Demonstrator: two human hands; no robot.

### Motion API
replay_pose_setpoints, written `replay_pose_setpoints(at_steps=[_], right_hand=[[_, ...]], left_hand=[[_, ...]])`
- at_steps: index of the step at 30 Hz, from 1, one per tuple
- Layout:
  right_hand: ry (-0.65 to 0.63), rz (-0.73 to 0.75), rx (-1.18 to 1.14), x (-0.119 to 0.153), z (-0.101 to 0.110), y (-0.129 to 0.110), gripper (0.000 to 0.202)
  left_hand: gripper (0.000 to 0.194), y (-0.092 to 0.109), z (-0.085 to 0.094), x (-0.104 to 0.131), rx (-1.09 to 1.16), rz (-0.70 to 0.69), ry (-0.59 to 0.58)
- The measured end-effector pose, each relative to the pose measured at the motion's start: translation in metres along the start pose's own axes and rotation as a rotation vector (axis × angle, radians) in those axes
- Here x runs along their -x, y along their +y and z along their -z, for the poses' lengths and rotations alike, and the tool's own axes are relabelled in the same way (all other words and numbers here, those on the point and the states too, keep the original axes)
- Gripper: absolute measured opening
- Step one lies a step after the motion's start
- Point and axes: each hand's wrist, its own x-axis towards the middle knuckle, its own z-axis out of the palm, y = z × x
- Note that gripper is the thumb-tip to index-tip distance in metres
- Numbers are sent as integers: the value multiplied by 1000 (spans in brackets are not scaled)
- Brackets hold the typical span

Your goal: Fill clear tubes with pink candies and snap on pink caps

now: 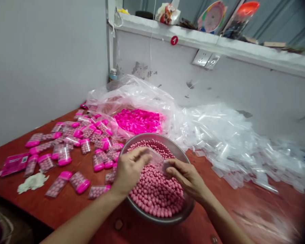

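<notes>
Over a metal bowl (188, 203) of pink beads (157, 200), a small clear plastic container (155, 156) is held between my two hands. My left hand (130, 169) has its thumb and fingers closed at the container's left end. From the other side, my right hand (184, 174) pinches the right end, just above the beads. Motion blur and see-through plastic hide how full the container is. Left of the bowl lie many clear containers filled with pink beads and fitted with bright pink caps (64, 160).
Behind the bowl, a clear plastic bag (134, 84) holds bright pink caps (139, 121). Clear plastic containers (218, 132) are heaped at the right along the wall. A pink printed card (14, 164) and a crumpled white scrap (33, 182) lie on the red table (91, 220).
</notes>
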Motion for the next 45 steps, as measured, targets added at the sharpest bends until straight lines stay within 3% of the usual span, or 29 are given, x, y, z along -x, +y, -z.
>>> replay_pose_setpoints(at_steps=[2, 4, 7, 10, 13, 16, 19, 21, 24, 27, 30, 35, 39, 45], right_hand=[[11, -9, 124, 0, 5, 11, 22], [9, 14, 332, -4, 12, 21, 21], [-99, 110, 751, -21, 16, 31, 15], [-338, 233, 970, -41, 3, 35, 16], [-530, 301, 799, -53, -24, 33, 17], [-564, 226, 524, -57, -49, 29, 18], [-496, 140, 413, -58, -54, 24, 15], [-437, 36, 142, -58, -47, 20, 7], [-337, -157, -425, -57, -38, 13, 8], [-198, -228, -631, -55, -37, 7, 16], [-108, -193, -547, -52, -36, 4, 17], [-56, 69, 52, -49, -16, 2, 30], [-166, 335, 285, -50, -2, -4, 28], [-304, 334, 344, -51, 1, -14, 22]], left_hand=[[25, 0, 15, -11, 65, -4, 116], [30, -5, 20, -24, 91, -5, 117], [36, -19, 6, -40, 87, -1, -12], [50, -29, -15, -48, 19, -50, -168], [48, -30, -17, -48, -127, -123, -215], [36, -26, 1, -44, -207, -132, -137], [33, -26, 21, -35, -216, -94, -50], [34, -28, 28, -28, -196, -61, -45], [39, -30, 26, -16, -111, 38, -135], [30, -29, 17, -10, -125, 64, -250], [18, -27, 12, -10, -178, 15, -286], [23, -30, 14, -15, -113, -20, -363], [30, -32, 14, -15, -45, -24, -469], [25, -31, 15, -12, -83, -11, -560]])
